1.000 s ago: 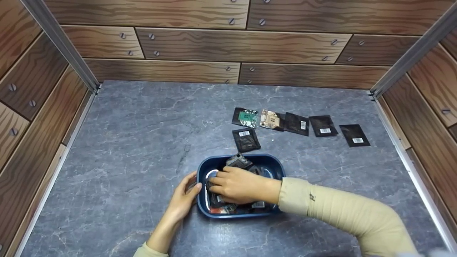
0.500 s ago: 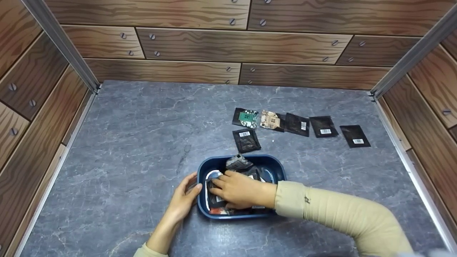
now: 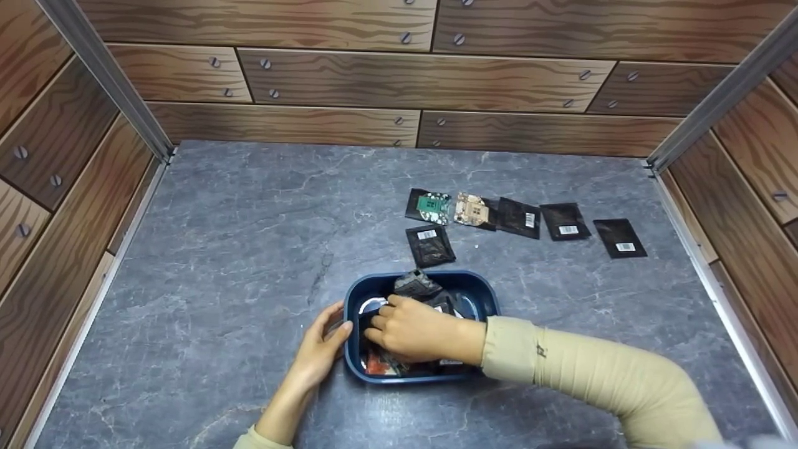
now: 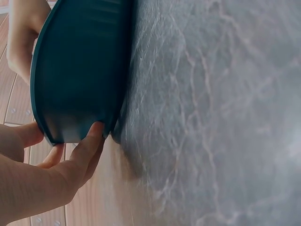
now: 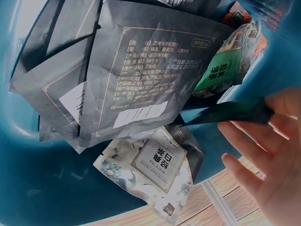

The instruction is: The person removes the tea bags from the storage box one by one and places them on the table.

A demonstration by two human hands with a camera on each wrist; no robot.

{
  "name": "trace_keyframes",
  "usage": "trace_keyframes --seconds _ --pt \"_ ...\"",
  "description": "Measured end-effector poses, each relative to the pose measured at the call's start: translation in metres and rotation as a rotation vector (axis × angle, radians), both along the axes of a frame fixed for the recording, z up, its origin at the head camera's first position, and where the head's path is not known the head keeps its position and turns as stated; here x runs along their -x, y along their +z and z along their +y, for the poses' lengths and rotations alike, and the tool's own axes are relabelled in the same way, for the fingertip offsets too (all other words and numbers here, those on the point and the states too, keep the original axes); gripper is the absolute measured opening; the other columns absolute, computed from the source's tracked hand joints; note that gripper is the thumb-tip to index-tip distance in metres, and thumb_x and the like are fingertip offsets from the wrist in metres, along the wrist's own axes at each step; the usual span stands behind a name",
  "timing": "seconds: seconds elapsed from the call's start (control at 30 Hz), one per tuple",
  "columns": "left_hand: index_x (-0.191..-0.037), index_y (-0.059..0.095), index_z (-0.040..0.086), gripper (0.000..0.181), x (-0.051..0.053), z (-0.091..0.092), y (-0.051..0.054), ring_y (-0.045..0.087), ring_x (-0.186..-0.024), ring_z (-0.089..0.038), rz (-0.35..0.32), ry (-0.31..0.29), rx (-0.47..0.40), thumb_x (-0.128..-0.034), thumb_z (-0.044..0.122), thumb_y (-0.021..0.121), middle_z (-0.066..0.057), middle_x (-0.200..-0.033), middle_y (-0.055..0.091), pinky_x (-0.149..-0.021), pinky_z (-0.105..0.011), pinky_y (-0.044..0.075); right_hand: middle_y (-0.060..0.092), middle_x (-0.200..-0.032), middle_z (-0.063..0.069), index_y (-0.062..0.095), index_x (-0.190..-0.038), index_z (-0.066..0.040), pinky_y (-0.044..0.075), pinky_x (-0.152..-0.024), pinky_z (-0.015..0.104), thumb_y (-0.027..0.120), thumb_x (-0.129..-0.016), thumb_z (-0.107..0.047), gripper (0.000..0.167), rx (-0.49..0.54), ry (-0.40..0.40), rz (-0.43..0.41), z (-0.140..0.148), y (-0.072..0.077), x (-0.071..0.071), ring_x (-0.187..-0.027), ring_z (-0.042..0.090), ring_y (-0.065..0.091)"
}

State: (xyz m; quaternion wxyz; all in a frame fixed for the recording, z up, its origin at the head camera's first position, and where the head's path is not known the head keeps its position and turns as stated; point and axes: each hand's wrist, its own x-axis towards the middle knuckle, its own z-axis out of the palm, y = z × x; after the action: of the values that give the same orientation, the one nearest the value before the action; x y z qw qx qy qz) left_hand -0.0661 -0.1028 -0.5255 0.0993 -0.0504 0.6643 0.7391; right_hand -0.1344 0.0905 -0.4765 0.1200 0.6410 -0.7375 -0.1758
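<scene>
A blue plastic tub (image 3: 430, 378) full of tea sachets stands on the table. At its left end my left hand (image 3: 318, 349) holds the tub, thumb at the rim and fingers against the outer wall. My right hand (image 3: 414, 330) reaches down inside and, in the right wrist view, pinches a dark tea sachet (image 5: 230, 112) seen edge-on. Beside that lie a large black sachet (image 5: 150, 70) with a barcode label, a white tea sachet (image 5: 160, 160) with flowers, and a green-labelled sachet (image 5: 221, 70). The right palm hides part of the tub's contents in the head view.
Behind the tub, sachets lie in a loose row: a green one (image 3: 431, 206), a cream one (image 3: 474, 209) and several black ones, the last at far right (image 3: 620, 237). Another black sachet (image 3: 431, 244) lies nearer the tub. Wood-patterned walls (image 3: 424, 78) enclose the table.
My right hand's fingers have curled in and lifted a black sachet from the tub's left side, baring more of a red one. The left hand and the tub stay put.
</scene>
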Motion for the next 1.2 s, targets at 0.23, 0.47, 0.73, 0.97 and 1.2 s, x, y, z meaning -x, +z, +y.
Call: trace_keyframes --seconds 0.23,0.47,0.73,0.97,1.2 --pt "-0.147 0.033 -0.008 0.051 -0.001 0.000 -0.001 0.049 -0.129 -0.040 0.000 -0.001 -0.011 -0.1035 0.010 0.050 -0.033 -0.145 0.040 -0.095 -0.039 0.052 0.068 -0.087 -0.007 0.068 -0.093 -0.021 0.046 -0.071 0.029 0.055 -0.094 -0.027 0.014 0.108 0.060 0.081 0.001 0.002 0.003 -0.080 0.014 0.062" --pt "-0.148 0.033 -0.007 0.050 -0.002 0.000 0.000 0.047 -0.130 -0.042 -0.014 -0.001 0.000 -0.1035 0.010 0.050 -0.033 -0.145 0.039 -0.096 -0.041 0.052 0.068 -0.087 -0.006 0.068 -0.093 -0.018 0.046 -0.071 0.030 0.054 -0.094 -0.024 0.015 0.211 0.106 0.084 0.008 0.005 0.004 -0.081 0.016 0.061" --pt "-0.148 0.034 -0.008 0.050 -0.001 0.000 0.000 0.045 -0.131 -0.044 -0.006 0.003 0.020 -0.1032 0.010 0.050 -0.033 -0.146 0.040 -0.099 -0.043 0.050 0.072 -0.096 -0.002 0.073 -0.103 -0.014 0.051 -0.077 0.031 0.054 -0.093 -0.018 0.021 0.305 0.118 0.043 0.022 0.014 0.001 -0.084 0.017 0.063" --pt "-0.147 0.034 -0.009 0.052 -0.001 0.001 0.000 0.046 -0.131 -0.044 0.000 0.011 0.018 -0.1026 0.010 0.052 -0.034 -0.145 0.040 -0.101 -0.042 0.049 0.073 -0.102 0.002 0.074 -0.106 -0.013 0.053 -0.082 0.032 0.056 -0.093 -0.015 0.021 0.417 0.105 0.024 0.041 0.020 0.000 -0.090 0.018 0.066" --pt "-0.147 0.034 -0.008 0.051 -0.001 0.001 0.001 0.048 -0.129 -0.042 -0.008 0.013 0.024 -0.1029 0.010 0.051 -0.033 -0.145 0.040 -0.098 -0.040 0.051 0.075 -0.100 0.004 0.074 -0.102 -0.012 0.057 -0.081 0.032 0.064 -0.088 -0.010 0.017 0.535 0.075 0.030 0.063 0.028 0.010 -0.088 0.017 0.069"
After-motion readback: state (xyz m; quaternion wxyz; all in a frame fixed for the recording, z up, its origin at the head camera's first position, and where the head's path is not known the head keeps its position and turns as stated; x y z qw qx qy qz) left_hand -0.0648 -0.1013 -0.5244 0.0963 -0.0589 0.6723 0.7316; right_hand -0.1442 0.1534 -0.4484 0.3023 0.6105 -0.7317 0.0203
